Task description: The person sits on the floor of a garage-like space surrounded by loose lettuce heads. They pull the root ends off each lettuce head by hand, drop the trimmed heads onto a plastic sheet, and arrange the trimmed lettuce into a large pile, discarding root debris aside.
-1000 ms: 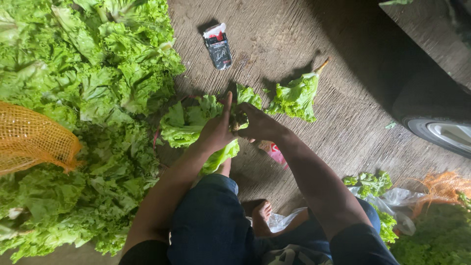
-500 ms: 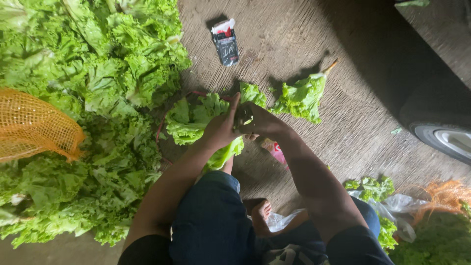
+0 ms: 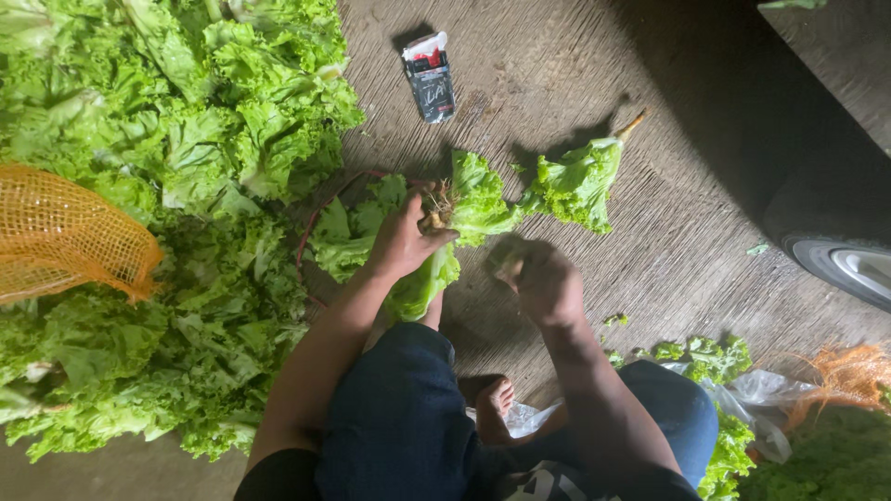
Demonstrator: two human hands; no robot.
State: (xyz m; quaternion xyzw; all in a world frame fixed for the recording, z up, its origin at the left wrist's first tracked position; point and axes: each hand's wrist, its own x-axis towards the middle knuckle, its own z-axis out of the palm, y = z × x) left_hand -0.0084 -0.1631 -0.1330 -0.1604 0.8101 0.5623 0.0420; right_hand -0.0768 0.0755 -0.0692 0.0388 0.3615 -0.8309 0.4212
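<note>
Lettuce [image 3: 408, 250] sits gripped at its root end in the left hand [image 3: 401, 243], leaves trailing back toward the knee, while the right hand [image 3: 546, 283], loosely curled and holding nothing I can make out, hovers just right of it.

We see one small rectangular packet [image 3: 430, 77] lying flat on the ground, top centre of the frame, dark grey body, red and white upper end, pale marking on its face, just right of the lettuce heap [image 3: 176, 139], no signs or screens.
</note>
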